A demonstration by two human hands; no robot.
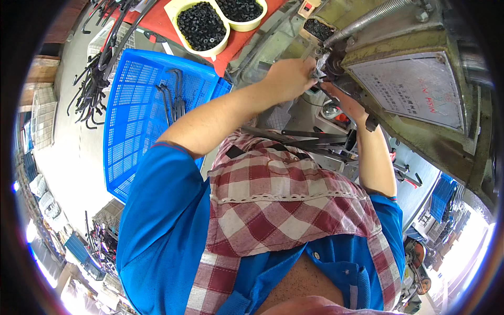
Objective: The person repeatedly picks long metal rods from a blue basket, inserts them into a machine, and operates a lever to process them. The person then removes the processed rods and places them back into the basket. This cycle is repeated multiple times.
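Note:
My left hand (291, 78) reaches in from the left, its fingers curled against a small metal part (315, 75) at the machine's working point. My right hand (344, 102) lies just to the right and lower, alongside a dark metal bar (350, 91); the bar and the machine edge partly hide its fingers, so its hold is unclear. A green, worn machine (453, 145) with a metal plate bearing writing (409, 88) stands at the right. Several dark metal rods (311, 138) lie across in front of my checked apron, below my hands.
A blue plastic basket (130, 118) holding several bent metal rods stands at left. Yellow tubs (214, 51) of small black parts sit on a red surface (240, 39) at the top. A smaller box of dark parts (317, 29) and a coiled spring (370, 19) are beyond my hands.

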